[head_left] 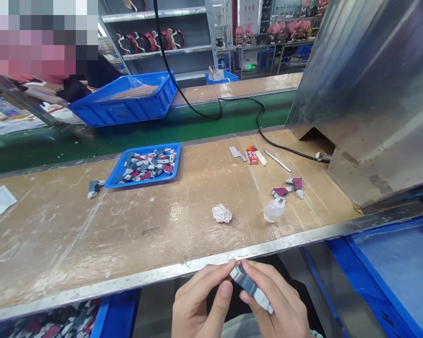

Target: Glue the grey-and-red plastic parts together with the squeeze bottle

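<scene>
A small molded plastic piece, slate blue with white ends, is held just past the table's near edge. My right hand is closed on it, fingers along its far side and thumb beneath. With the fingertips of my left hand I pinch its upper white end. On the table beyond, a crumpled white tissue lies near a squat translucent bottle with a thin tip. Two maroon, grey and white pieces rest behind the bottle.
A blue tray holds several similar pieces; one loose piece lies beside it. A red packet and a pen-like stick lie farther back. A black cable crosses to a metal housing. Blue bins sit below.
</scene>
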Tool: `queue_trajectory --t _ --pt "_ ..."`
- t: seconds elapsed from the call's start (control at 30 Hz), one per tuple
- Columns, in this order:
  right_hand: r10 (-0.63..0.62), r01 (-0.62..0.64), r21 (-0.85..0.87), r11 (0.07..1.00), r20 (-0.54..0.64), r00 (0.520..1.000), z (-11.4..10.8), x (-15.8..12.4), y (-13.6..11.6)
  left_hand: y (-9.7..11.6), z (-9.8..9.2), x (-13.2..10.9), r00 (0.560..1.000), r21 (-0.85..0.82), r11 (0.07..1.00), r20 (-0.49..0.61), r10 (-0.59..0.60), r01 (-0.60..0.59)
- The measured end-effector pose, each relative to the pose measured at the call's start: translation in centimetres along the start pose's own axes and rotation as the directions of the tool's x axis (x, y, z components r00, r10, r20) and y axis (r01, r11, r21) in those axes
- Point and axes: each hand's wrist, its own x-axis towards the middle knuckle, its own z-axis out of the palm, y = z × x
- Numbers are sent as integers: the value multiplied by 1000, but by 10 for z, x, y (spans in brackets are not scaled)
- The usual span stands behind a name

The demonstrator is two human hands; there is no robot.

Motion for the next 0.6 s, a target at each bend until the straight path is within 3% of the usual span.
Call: queue_trajectory --t 0.1,0.23,0.37,0.47,0.53,0.6 --pt "-83 83 1 997 36 996 -2 6 3 -1 3 1 999 -56 997 -12 -51 50" --pt "-93 92 -19 996 -52 994 2 19 -1 -7 4 4 997 -53 995 3 -83 83" --pt "-94 93 -73 993 2 996 -4 20 7 -20 -3 15 998 115 993 -44 34 -29" --pt "79 -91 -119 989 -104 991 -19 13 32 -33 -10 29 991 223 968 -30 128 -118" --pt "275 -305 -84 948 -259 926 -31 12 51 -41 -13 38 991 224 966 29 128 -132" --pt "429 -469 -54 882 -320 845 -40 20 65 -46 -14 42 991 222 967 79 106 -121"
